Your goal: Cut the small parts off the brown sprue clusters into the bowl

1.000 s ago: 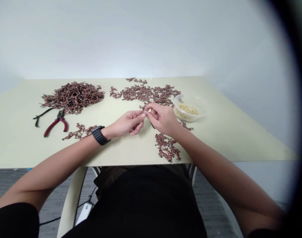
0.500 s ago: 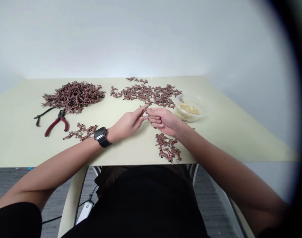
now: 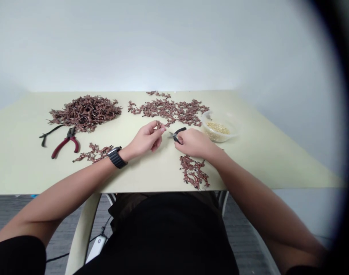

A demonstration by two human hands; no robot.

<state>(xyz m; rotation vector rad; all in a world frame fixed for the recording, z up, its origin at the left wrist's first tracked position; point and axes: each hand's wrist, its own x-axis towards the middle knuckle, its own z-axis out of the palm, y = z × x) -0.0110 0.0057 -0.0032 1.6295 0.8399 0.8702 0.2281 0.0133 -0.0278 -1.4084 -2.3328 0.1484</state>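
Note:
My left hand, with a black watch on its wrist, pinches a small brown piece between thumb and fingertips above the pale table. My right hand is closed round small black-handled pliers, whose tips point left towards that piece with a small gap between them. A spread of the same brown pieces lies just behind both hands. A small cluster of them sits near the table's front edge below my right hand.
A big heap of brown pieces lies at the back left. Red-handled pliers and a black tool rest in front of it. Another small cluster lies by my left wrist. A clear tub of pale bits stands right of my hand.
My hands have come apart. The left one has lifted a brown piece in a pinch, and the right one now shows the black pliers pointing at it.

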